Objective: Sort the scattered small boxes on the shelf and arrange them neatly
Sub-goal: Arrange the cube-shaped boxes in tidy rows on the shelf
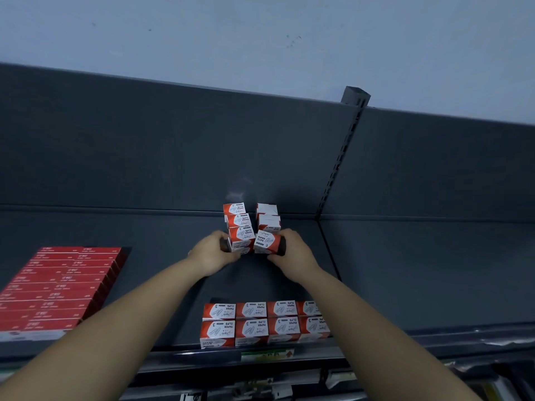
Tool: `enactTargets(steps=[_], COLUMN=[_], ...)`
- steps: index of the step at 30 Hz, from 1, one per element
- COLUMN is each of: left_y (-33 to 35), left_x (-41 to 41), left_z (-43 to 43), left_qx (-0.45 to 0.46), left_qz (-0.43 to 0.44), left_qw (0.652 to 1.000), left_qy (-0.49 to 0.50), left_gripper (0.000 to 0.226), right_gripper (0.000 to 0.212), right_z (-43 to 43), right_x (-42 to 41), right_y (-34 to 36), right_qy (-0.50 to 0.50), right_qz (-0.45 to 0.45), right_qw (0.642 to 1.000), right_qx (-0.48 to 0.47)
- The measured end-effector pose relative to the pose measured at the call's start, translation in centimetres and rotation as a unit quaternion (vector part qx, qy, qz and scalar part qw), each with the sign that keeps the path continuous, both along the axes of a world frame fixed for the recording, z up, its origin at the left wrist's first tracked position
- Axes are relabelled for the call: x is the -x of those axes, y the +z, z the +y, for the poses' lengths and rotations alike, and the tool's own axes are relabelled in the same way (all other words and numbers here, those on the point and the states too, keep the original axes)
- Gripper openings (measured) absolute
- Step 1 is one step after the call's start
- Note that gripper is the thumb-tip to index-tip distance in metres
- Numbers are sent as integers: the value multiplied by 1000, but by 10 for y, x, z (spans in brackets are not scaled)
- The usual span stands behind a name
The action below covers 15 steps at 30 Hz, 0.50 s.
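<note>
Far back on the shelf [144, 235], the left hand [212, 251] grips the left near box [241, 249] and the right hand [293, 251] grips the right near box [266, 241], probably light, stiff cartons best pinched by their side walls.

Red/white clip boxes [241, 233], 2 cols at shelf [144, 233] back, nearest rt box [267, 241] tilted, 2x4 block [260, 322] front

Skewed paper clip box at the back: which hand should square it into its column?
Right, probably. The right hand grips the skewed box, in front of the right column; the left hand grips the left column's front box.
</note>
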<state>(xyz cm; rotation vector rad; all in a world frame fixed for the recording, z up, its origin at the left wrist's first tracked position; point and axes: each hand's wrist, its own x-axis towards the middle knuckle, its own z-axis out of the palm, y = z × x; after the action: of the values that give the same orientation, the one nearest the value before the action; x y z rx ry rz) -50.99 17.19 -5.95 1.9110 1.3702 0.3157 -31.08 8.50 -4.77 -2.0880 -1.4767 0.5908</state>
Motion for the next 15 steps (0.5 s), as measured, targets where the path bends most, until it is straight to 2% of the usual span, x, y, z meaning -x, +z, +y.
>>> enactTargets(steps=[5,12,15], left_y=[1,0,2], left_x=[5,11,14], left_z=[0,-6,-10], left_qx=[12,30,35], left_qz=[-12,-25,-28], left_qw=[1000,999,999], left_qy=[0,15,17], left_gripper=[47,57,59], right_gripper=[48,53,46], right_z=[4,0,0], right_x=[-1,1,2], right_y=[5,1,0], right_qy=[0,20,25], right_qz=[4,-6,-5], right_qw=[1000,1000,1000], right_qx=[-1,3,7])
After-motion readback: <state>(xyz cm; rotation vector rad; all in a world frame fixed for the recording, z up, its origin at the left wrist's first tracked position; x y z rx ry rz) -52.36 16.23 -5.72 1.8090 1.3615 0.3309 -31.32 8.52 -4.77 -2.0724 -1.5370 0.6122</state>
